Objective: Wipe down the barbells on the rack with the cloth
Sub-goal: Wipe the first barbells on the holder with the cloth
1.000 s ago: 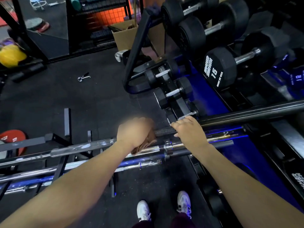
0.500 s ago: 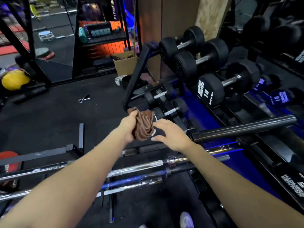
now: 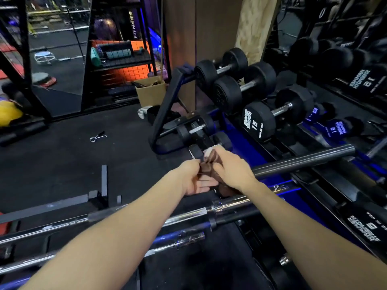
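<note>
Head view: two hands, left hand [image 3: 193, 178] and right hand [image 3: 232, 167], grip one cloth [image 3: 211, 162].

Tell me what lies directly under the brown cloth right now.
The cloth is held up between both hands. Below it show the dark barbell and chrome barbells; the cloth hides what lies straight beneath.

A dark rubber floor [image 3: 62, 164] fills the nine o'clock side, with a small metal clip [image 3: 97, 136] lying loose on it and a yellow ball [image 3: 9, 114] at the far edge. Toward twelve o'clock stand a cardboard box [image 3: 151, 93], a wire shelf [image 3: 123, 59] backed by orange, and a wooden pillar [image 3: 201, 34]. Rows of black dumbbells [image 3: 257, 120] run toward two o'clock under blue light.
</note>
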{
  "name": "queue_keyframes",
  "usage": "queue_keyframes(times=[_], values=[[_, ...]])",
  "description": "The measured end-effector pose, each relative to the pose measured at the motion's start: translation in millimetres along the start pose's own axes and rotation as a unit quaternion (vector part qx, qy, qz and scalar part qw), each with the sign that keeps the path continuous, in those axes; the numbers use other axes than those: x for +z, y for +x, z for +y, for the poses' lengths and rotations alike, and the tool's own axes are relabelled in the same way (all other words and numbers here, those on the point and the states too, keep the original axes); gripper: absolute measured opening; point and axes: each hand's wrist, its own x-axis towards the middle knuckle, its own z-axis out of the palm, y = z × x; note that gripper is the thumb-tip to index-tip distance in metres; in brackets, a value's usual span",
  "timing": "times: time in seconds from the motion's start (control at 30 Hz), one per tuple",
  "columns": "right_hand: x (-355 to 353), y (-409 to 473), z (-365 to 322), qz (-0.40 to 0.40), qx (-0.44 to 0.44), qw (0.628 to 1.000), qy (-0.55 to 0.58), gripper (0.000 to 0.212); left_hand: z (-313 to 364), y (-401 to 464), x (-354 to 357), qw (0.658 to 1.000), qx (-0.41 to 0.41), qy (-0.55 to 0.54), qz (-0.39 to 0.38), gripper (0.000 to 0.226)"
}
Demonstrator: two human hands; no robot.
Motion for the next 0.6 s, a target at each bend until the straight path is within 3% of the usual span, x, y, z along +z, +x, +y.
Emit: queue_keyframes(times=[0.07,0.13,0.2,0.27,0.4,0.5,0.6], values=[[0,-1,11,0.03,0.052,0.997,-0.054,0.03,-4,-1,4,0.999,0.028,0.03,0.013,0.05],[4,-1,22,0.058,0.087,0.985,-0.136,0.035,-13,8,-3,0.985,0.108,0.108,0.083,0.046],[19,-2,25,0.081,0.105,0.973,-0.192,0.041,-28,15,-20,0.922,0.176,0.283,0.196,0.037],[48,-3,26,0.076,0.081,0.975,-0.19,0.05,-41,14,-36,0.853,0.193,0.412,0.257,0.027],[89,-11,37,0.031,-0.045,0.987,-0.151,0.072,-60,12,-55,0.786,0.183,0.538,0.245,0.036],[92,-13,51,0.071,-0.098,0.981,-0.149,0.066,-73,13,-64,0.744,0.175,0.599,0.239,0.045],[99,-10,57,0.055,-0.105,0.98,-0.159,0.056,-77,14,-69,0.705,0.198,0.632,0.253,0.044]])
